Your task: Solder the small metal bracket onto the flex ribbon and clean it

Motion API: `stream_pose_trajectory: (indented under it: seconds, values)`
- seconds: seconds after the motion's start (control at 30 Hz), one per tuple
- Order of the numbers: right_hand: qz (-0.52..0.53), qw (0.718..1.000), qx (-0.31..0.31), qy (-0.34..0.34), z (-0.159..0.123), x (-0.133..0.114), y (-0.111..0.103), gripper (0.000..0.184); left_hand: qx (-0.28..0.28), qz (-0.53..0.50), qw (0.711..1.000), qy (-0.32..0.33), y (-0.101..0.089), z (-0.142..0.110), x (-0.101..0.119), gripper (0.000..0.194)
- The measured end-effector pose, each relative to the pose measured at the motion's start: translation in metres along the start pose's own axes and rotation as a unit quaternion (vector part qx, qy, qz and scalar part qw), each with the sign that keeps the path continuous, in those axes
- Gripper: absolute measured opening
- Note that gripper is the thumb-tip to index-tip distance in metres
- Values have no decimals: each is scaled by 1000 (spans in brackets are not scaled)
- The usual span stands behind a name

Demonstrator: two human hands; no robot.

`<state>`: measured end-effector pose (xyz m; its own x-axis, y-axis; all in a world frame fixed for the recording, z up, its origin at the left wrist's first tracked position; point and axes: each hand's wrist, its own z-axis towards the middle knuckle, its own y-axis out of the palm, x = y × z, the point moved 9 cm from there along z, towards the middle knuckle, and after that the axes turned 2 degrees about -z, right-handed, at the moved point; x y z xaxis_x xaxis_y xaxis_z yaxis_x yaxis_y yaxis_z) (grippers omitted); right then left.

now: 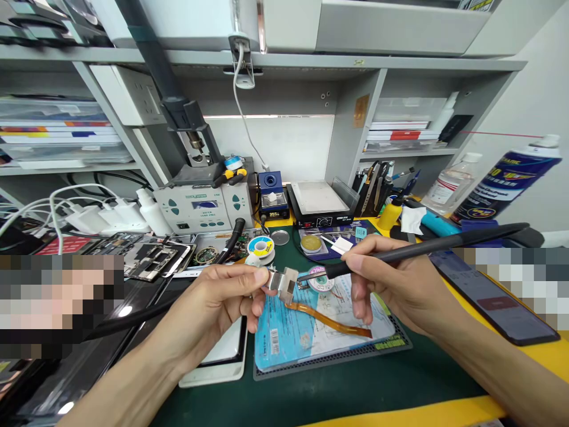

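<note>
Between the thumb and fingers of my left hand (222, 293) is a small silvery metal part (284, 283). An orange flex cable (329, 320) trails from its lower edge to the right, over a blue and white printed sheet (284, 338). My right hand (391, 279) grips a black pen-like soldering iron (382, 255), its slim metal tip pointing left. The tip is at a tiny connector piece (303, 283) beside the metal part; whether they touch, I cannot tell. Just behind the hands stand a solder spool (261, 249) and a second spool (320, 279).
A grey rework station (204, 204), a blue iron stand (272, 193) and a heating plate (320, 198) line the back. Opened devices (146, 258) lie at left. A phone (493, 296), spray can (507, 178) and bottle (451, 181) are at right. Part of a person is blurred at left.
</note>
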<state>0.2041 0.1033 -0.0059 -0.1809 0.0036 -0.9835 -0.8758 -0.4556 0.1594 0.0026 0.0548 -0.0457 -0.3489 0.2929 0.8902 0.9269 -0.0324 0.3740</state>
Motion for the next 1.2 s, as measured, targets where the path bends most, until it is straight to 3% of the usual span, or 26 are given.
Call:
stream_pose_trajectory:
  seconds: [0.6, 0.73, 0.9, 1.2]
  values:
    - [-7, 999, 32, -8, -3, -3, -3, 21, 2, -14, 1000, -2, 1, 2, 0, 21]
    - [-2, 1000, 9, -1, -3, -2, 2, 22, 3, -8, 1000, -10, 1, 2, -2, 22]
    - [-7, 999, 33, -5, -5, -3, 0, 23, 4, 2, 1000, -17, 4, 0, -2, 21]
    - [-20, 1000, 14, 13, -5, 0, 6, 24, 5, 13, 1000, -11, 4, -1, 0, 21]
